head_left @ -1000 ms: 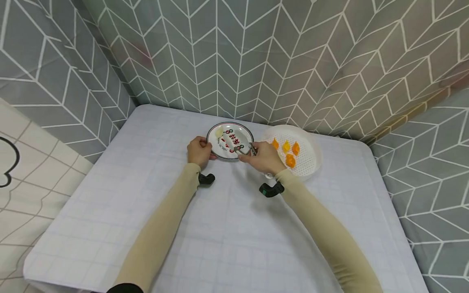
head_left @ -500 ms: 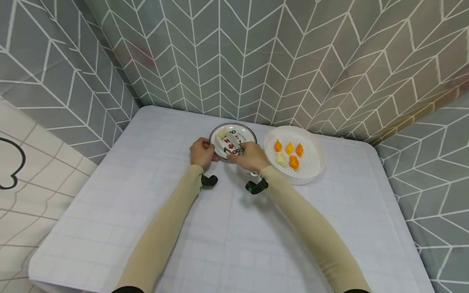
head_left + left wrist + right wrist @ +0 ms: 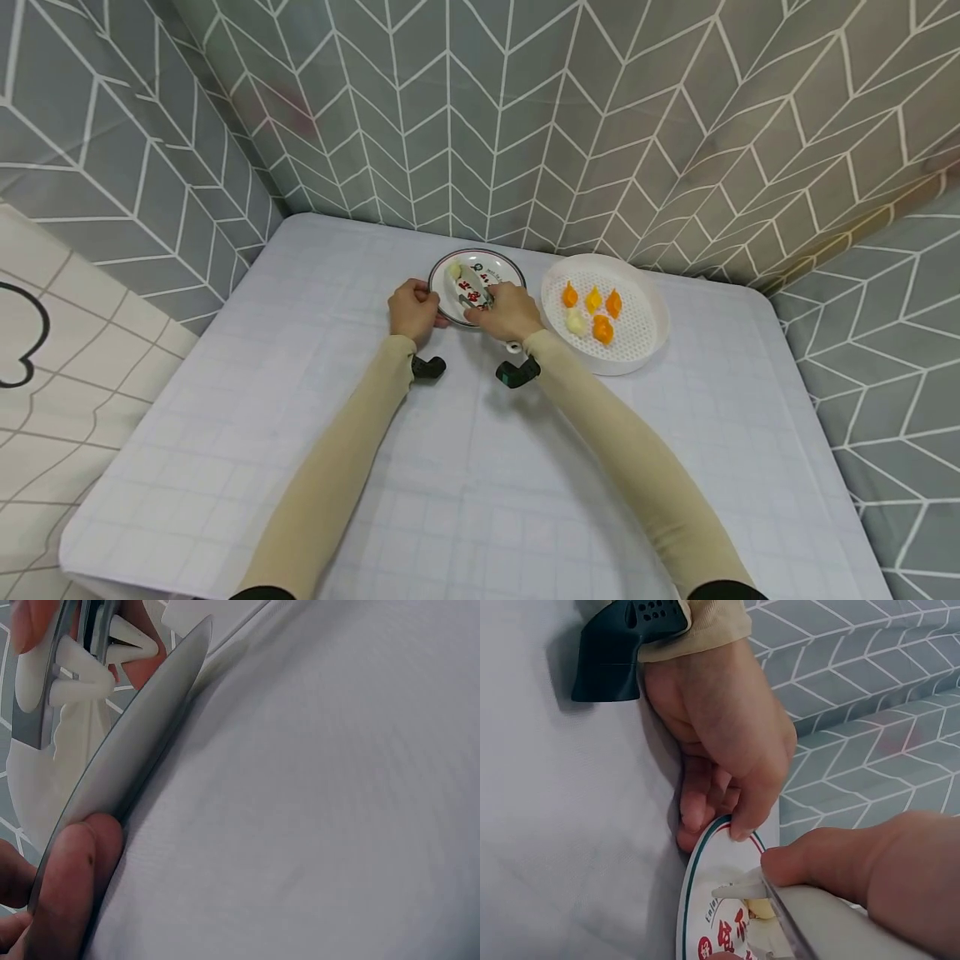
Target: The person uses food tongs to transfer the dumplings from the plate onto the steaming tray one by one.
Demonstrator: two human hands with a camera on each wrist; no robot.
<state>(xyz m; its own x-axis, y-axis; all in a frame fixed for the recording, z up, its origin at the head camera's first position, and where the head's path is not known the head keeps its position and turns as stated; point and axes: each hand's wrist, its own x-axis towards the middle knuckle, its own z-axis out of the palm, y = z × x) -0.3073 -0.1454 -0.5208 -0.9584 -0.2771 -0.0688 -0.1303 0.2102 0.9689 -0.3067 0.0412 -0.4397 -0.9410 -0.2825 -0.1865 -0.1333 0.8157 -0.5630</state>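
Observation:
My left hand (image 3: 412, 312) grips the near-left rim of a white plate (image 3: 510, 271) with red lettering and a dark edge line; its thumb lies on top of the rim. My right hand (image 3: 513, 314) holds metal tongs (image 3: 486, 298) over the plate. White pronged tips (image 3: 82, 690) show on the tongs in the left wrist view, close to a cream, ridged piece (image 3: 79, 739). Whether the tips pinch it, I cannot tell. A pale yellow piece (image 3: 454, 271) lies toward the plate's upper left, partly seen below the tongs in the right wrist view.
Right of the plate stands a round white perforated tray (image 3: 637, 325) with a raised rim. Several orange and yellow dumpling-shaped pieces (image 3: 602, 329) and a pale one (image 3: 576, 323) sit in it. A patterned curtain (image 3: 480, 125) hangs behind the white-clothed table (image 3: 450, 500).
My right hand has moved left with the tongs, from beside the tray to over the plate. The pale piece in the tray has come into view. My left hand stays on the rim.

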